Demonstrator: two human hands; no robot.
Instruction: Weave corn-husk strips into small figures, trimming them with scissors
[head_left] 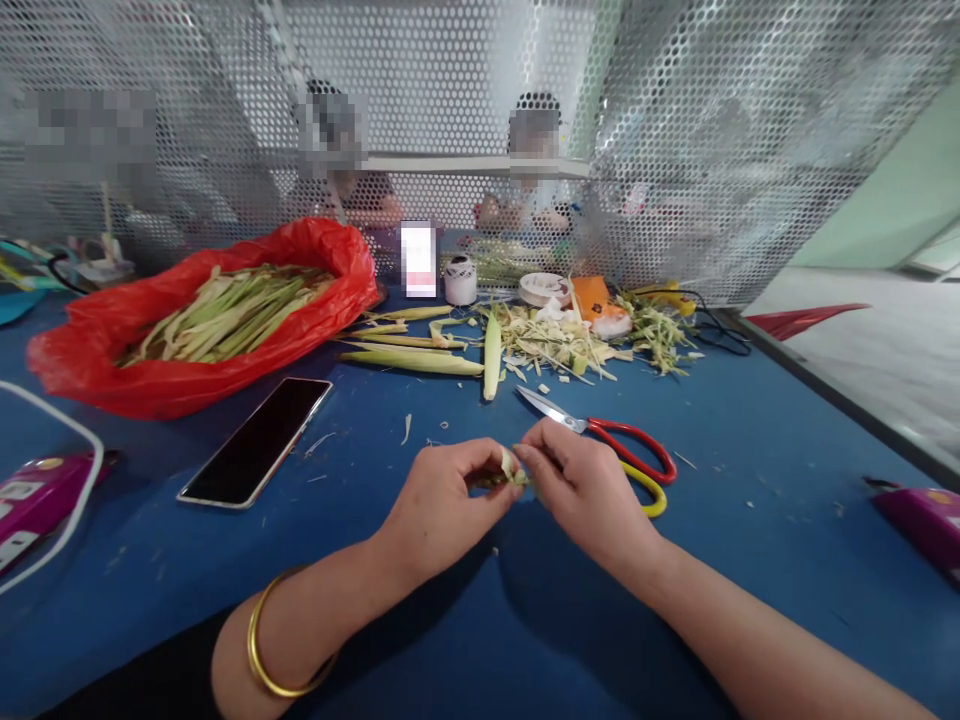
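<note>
My left hand (pixel 442 500) and my right hand (pixel 581 485) meet over the blue table (pixel 420 620), both pinching a small pale green leaf piece (pixel 512 467) between their fingertips. A gold bangle (pixel 274 640) circles my left wrist. Scissors (pixel 600 435) with red and yellow handles lie just behind my right hand, blades pointing left. Long pale green leaf strips (pixel 412 360) lie farther back.
A red plastic bag (pixel 150 350) full of leaf strips sits at the back left. A black phone (pixel 259 440) lies left of my hands. Cuttings (pixel 555 345), a thread spool (pixel 460 280) and a tape roll (pixel 544 288) lie before the perforated screen (pixel 675 150). Pink devices (pixel 37 495) (pixel 922 515) sit at both edges.
</note>
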